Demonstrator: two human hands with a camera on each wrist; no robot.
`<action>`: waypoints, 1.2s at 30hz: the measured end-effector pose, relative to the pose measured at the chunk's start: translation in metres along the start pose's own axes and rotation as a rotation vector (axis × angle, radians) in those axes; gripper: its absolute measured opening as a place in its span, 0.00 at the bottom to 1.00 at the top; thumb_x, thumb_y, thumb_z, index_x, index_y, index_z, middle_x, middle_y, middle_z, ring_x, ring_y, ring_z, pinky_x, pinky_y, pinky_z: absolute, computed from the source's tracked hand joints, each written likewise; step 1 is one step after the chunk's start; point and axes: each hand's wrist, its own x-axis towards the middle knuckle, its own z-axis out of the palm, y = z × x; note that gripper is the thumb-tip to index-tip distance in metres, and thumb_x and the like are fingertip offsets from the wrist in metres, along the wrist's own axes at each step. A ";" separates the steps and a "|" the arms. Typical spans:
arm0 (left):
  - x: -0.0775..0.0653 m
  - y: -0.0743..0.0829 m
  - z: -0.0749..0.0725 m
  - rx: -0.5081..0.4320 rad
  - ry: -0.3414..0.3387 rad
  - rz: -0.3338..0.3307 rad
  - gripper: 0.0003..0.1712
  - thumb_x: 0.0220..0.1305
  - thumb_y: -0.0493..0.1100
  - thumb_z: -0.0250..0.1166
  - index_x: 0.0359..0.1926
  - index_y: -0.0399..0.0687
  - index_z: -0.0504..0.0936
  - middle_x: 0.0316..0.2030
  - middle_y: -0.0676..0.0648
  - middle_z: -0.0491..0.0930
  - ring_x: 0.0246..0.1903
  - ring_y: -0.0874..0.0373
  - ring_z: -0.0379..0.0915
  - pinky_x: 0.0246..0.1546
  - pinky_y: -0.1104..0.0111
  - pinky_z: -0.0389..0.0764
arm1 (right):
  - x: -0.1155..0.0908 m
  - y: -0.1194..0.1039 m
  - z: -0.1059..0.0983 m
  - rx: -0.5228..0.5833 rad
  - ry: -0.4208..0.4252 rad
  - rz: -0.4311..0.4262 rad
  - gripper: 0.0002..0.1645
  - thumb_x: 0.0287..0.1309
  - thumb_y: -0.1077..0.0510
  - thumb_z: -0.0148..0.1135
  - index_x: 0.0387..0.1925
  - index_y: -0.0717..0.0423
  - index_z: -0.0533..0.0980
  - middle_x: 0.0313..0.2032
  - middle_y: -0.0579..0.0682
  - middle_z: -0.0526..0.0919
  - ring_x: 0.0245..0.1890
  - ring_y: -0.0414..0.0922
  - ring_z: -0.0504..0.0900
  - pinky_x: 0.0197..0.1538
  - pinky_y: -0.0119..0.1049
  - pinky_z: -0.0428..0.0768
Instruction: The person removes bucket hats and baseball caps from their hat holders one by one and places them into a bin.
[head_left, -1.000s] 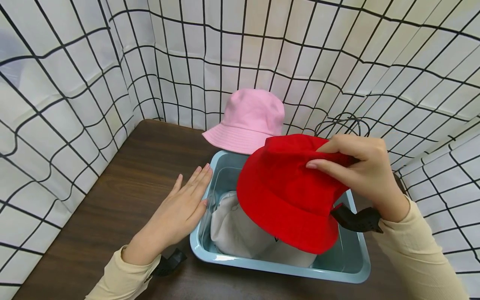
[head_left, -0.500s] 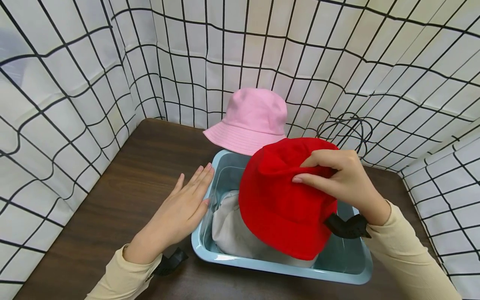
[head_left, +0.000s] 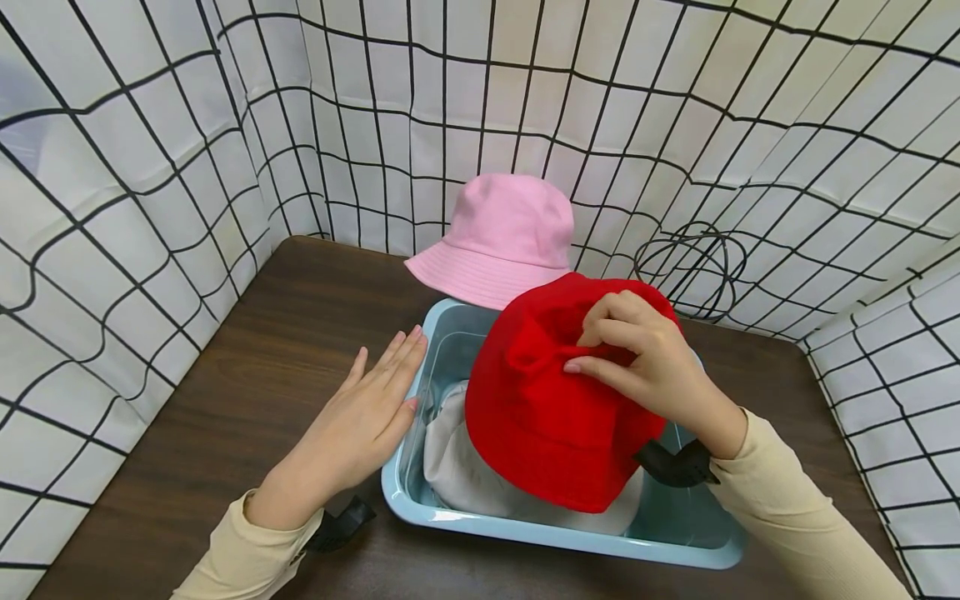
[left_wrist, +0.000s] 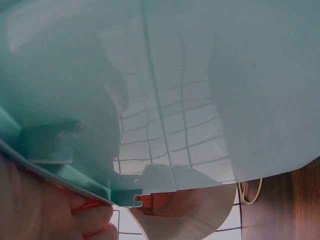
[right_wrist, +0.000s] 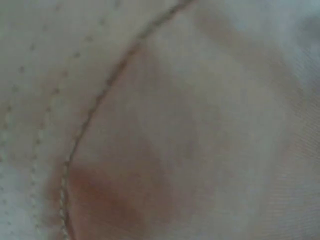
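Note:
A red bucket hat is over the light blue plastic basin, its crown creased where my right hand pinches the fabric between thumb and fingers. Beneath it a pale grey cloth hat lies in the basin, partly covered. My left hand, fingers straight, rests against the basin's left rim. In the left wrist view the basin wall fills most of the picture, with my fingers at its edge. Only blurred stitched cloth shows in the right wrist view.
Behind the basin a pink bucket hat sits on the dark wooden table. A coil of black cable lies at the back right. White sheets with a black grid enclose the table.
My right hand has moved left and a little down, carrying the red hat slightly left; its grip is further in on the crown. My left hand has stayed at the rim.

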 end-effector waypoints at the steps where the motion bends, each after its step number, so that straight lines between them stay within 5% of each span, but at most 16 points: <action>1: 0.000 0.000 0.000 -0.002 0.001 0.000 0.36 0.69 0.45 0.49 0.72 0.38 0.49 0.72 0.43 0.47 0.71 0.47 0.41 0.65 0.42 0.42 | 0.001 0.000 0.000 -0.022 0.007 -0.009 0.09 0.45 0.59 0.74 0.27 0.52 0.79 0.33 0.47 0.77 0.37 0.43 0.73 0.38 0.28 0.72; 6: 0.000 -0.001 0.001 -0.005 0.006 0.001 0.36 0.68 0.45 0.49 0.72 0.38 0.49 0.72 0.43 0.48 0.71 0.47 0.41 0.65 0.42 0.42 | 0.005 0.004 0.001 -0.123 0.010 -0.007 0.14 0.35 0.65 0.77 0.26 0.55 0.80 0.39 0.53 0.77 0.42 0.49 0.73 0.43 0.38 0.72; 16: 0.000 0.000 0.001 -0.006 0.012 0.004 0.36 0.68 0.46 0.49 0.73 0.39 0.49 0.72 0.43 0.49 0.71 0.46 0.42 0.65 0.41 0.43 | 0.014 0.027 0.010 -0.235 0.055 0.091 0.10 0.39 0.63 0.76 0.23 0.56 0.79 0.50 0.62 0.74 0.51 0.58 0.69 0.51 0.53 0.67; 21: 0.000 0.000 0.000 -0.007 0.011 0.004 0.37 0.68 0.46 0.49 0.73 0.39 0.48 0.72 0.43 0.48 0.71 0.46 0.41 0.65 0.42 0.43 | 0.019 0.031 0.010 -0.242 0.007 0.097 0.11 0.40 0.61 0.76 0.21 0.54 0.78 0.53 0.61 0.74 0.54 0.57 0.69 0.54 0.56 0.64; 25: 0.000 0.000 0.000 -0.012 0.009 -0.001 0.37 0.68 0.45 0.50 0.73 0.39 0.49 0.72 0.43 0.48 0.71 0.46 0.41 0.65 0.42 0.43 | 0.020 0.032 0.009 -0.251 -0.052 0.083 0.11 0.41 0.60 0.76 0.21 0.53 0.78 0.43 0.57 0.78 0.46 0.52 0.74 0.53 0.51 0.64; 29: 0.000 0.000 -0.001 -0.014 0.004 -0.005 0.37 0.67 0.44 0.51 0.72 0.38 0.49 0.72 0.43 0.48 0.71 0.46 0.41 0.65 0.42 0.42 | 0.020 0.031 0.008 -0.239 -0.093 0.071 0.11 0.41 0.61 0.76 0.21 0.52 0.77 0.31 0.50 0.77 0.32 0.44 0.75 0.41 0.41 0.71; 33: 0.000 0.001 -0.001 -0.014 -0.002 -0.007 0.37 0.67 0.44 0.50 0.72 0.37 0.49 0.72 0.42 0.48 0.71 0.47 0.41 0.65 0.42 0.42 | 0.016 0.028 0.009 -0.233 -0.110 0.041 0.13 0.41 0.61 0.76 0.22 0.52 0.76 0.27 0.46 0.76 0.24 0.39 0.72 0.26 0.33 0.74; 36: 0.000 0.001 -0.001 -0.009 -0.003 -0.004 0.37 0.67 0.44 0.50 0.72 0.37 0.50 0.72 0.42 0.48 0.71 0.47 0.40 0.65 0.42 0.42 | 0.014 0.025 0.008 -0.236 -0.104 0.014 0.13 0.39 0.62 0.77 0.23 0.52 0.77 0.27 0.46 0.76 0.23 0.38 0.73 0.25 0.32 0.76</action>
